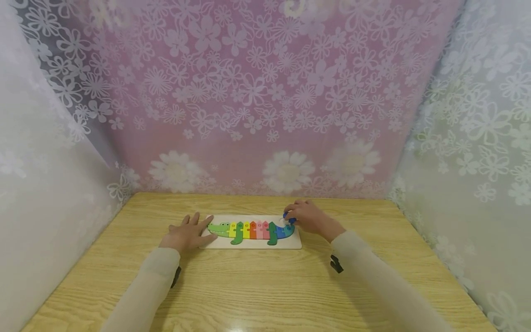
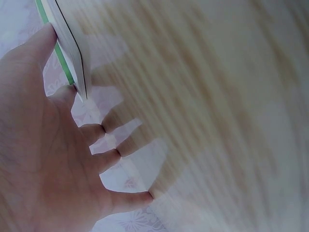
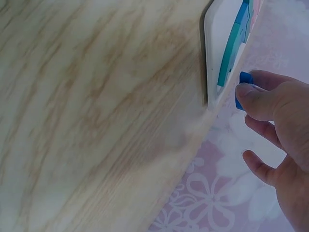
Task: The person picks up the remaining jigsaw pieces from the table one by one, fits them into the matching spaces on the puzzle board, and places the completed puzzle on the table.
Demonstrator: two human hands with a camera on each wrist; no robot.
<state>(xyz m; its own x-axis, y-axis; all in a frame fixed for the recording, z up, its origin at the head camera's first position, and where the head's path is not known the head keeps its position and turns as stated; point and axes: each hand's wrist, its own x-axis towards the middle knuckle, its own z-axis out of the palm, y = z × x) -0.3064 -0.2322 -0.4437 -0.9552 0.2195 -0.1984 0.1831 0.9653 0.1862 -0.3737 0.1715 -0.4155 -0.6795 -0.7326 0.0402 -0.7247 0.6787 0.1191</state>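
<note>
A pale wooden board (image 1: 257,246) with a colourful crocodile puzzle (image 1: 253,230) lies on the table, the head at the left and the tail at the right. My left hand (image 1: 182,235) rests with spread fingers at the board's left end; in the left wrist view its thumb (image 2: 44,42) touches the board's edge and other fingertips reach the tabletop. Between thumb and finger my right hand (image 1: 312,218) pinches a blue puzzle piece (image 3: 239,100), held above the board's right end by the tail. Part of that piece is hidden by the fingers.
The wood-grain table (image 1: 249,290) runs to a pink flowered curtain (image 1: 249,115) at the back. Pale flowered cloth hangs on the left (image 1: 50,175) and right (image 1: 477,161) sides.
</note>
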